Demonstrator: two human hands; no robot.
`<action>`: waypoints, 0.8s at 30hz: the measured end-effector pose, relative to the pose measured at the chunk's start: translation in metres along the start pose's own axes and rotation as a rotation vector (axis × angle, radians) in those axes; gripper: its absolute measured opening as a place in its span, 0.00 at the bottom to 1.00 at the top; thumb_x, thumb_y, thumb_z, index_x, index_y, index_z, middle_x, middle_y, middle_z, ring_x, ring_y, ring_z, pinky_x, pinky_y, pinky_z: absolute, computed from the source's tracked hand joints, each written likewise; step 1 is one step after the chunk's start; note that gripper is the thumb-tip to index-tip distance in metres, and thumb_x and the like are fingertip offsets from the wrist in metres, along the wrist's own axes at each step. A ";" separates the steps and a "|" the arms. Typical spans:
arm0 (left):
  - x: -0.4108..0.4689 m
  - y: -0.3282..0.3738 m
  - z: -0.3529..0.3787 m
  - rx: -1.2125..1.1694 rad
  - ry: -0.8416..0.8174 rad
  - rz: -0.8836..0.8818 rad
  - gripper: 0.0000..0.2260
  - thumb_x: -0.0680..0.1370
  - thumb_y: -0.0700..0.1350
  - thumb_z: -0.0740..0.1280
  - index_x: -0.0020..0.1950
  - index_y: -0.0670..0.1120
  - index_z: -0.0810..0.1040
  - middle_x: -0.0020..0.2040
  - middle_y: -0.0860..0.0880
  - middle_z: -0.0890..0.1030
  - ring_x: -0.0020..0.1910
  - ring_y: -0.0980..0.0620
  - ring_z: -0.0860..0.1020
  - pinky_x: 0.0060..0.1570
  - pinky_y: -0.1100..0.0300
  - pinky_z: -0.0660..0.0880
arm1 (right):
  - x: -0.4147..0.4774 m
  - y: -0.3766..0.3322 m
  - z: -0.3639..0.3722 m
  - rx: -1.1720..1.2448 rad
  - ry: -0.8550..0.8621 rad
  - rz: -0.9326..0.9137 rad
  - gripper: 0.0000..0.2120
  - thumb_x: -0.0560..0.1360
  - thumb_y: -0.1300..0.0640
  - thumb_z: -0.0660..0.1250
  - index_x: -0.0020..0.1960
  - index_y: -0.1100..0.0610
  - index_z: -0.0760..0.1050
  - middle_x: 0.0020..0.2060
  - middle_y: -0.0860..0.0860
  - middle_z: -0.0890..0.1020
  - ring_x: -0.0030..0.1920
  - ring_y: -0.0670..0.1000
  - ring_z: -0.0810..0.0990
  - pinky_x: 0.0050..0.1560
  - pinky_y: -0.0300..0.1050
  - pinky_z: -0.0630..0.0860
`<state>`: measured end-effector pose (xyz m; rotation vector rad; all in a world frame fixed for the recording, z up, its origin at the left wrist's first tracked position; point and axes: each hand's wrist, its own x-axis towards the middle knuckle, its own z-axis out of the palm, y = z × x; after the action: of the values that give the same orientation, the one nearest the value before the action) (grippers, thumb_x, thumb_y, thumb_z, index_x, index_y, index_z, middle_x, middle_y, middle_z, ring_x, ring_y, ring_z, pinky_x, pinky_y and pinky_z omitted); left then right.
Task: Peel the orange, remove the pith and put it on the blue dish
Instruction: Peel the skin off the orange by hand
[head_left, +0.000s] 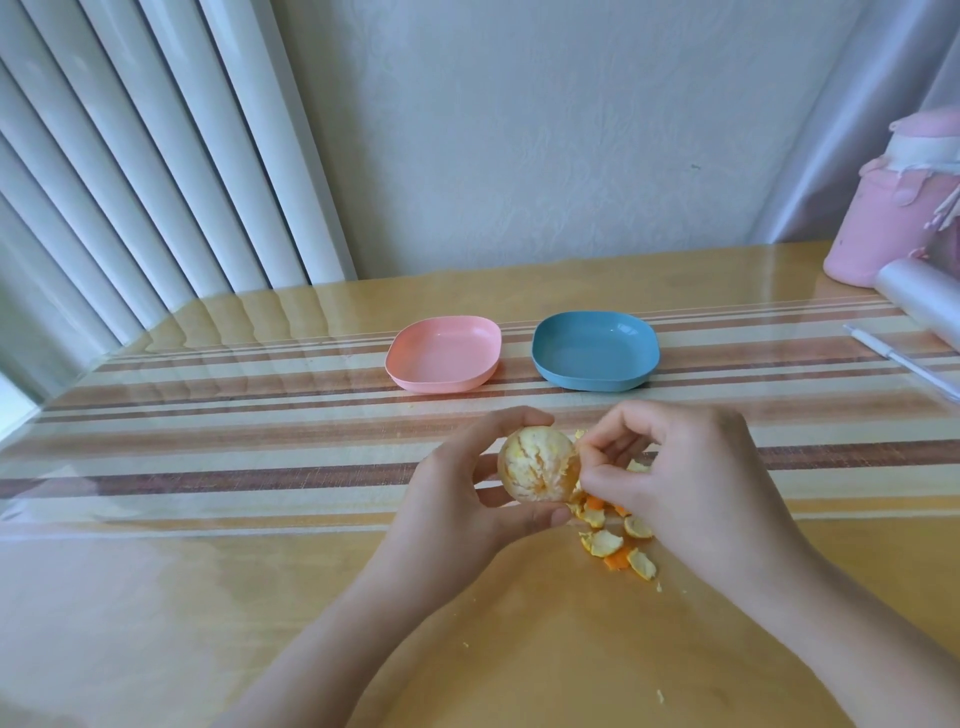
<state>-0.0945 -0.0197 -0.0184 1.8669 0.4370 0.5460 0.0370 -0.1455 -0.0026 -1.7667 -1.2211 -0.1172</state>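
Observation:
My left hand (457, 499) grips a peeled orange (537, 465) streaked with white pith, a little above the table. My right hand (670, 473) is at the orange's right side, thumb and forefinger pinching at its surface; whether they hold pith or peel is too small to tell. Several peel pieces (618, 540) lie on the table under and just in front of my right hand. The blue dish (595, 351) sits empty beyond my hands, slightly right of centre.
A pink dish (444, 353) sits left of the blue one. At the far right stand a pink container (893, 208), a roll of clear film (924, 299) and a white pen-like stick (904, 366). White blinds (130, 171) hang at left.

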 end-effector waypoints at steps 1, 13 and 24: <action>0.000 0.000 -0.001 -0.026 -0.012 0.000 0.26 0.64 0.40 0.80 0.56 0.58 0.79 0.52 0.50 0.83 0.49 0.48 0.83 0.50 0.51 0.81 | 0.001 0.000 -0.001 0.056 -0.013 0.058 0.04 0.62 0.59 0.71 0.32 0.51 0.80 0.28 0.42 0.81 0.35 0.42 0.80 0.33 0.30 0.74; 0.002 0.007 -0.006 -0.242 -0.089 -0.018 0.27 0.64 0.37 0.77 0.61 0.46 0.76 0.55 0.51 0.83 0.51 0.48 0.83 0.50 0.57 0.80 | 0.012 0.015 -0.010 0.188 -0.119 0.350 0.06 0.65 0.54 0.79 0.35 0.49 0.81 0.33 0.43 0.84 0.36 0.41 0.81 0.38 0.34 0.77; 0.004 0.002 -0.007 -0.122 0.021 -0.125 0.29 0.61 0.45 0.81 0.59 0.50 0.76 0.53 0.51 0.84 0.49 0.50 0.84 0.50 0.59 0.80 | 0.009 0.015 -0.011 -0.104 -0.126 0.085 0.10 0.77 0.62 0.66 0.44 0.47 0.79 0.39 0.40 0.82 0.45 0.38 0.78 0.44 0.30 0.73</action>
<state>-0.0950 -0.0128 -0.0139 1.7058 0.5193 0.4978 0.0574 -0.1477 -0.0013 -1.9383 -1.2457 -0.0204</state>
